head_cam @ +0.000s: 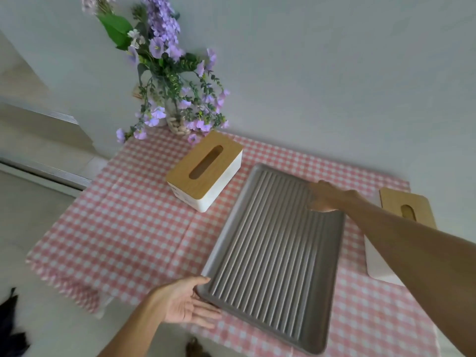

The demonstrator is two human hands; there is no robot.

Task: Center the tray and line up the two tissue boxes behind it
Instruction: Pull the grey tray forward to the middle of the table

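Touching the tray (273, 243): left hand (185, 302), and seemingly right hand (327, 198).

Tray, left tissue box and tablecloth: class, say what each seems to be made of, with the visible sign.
The tray looks like matte grey metal, possibly plastic: thin raised rim, ribbed floor, dull sheen. The left tissue box has a light wood-look lid over a smooth white body, probably plastic. The tablecloth seems thin fabric or vinyl: pink-and-white check, fold creases.

Left hand (185, 302) open, palm up; right hand (325, 196) blurred, arm outstretched.
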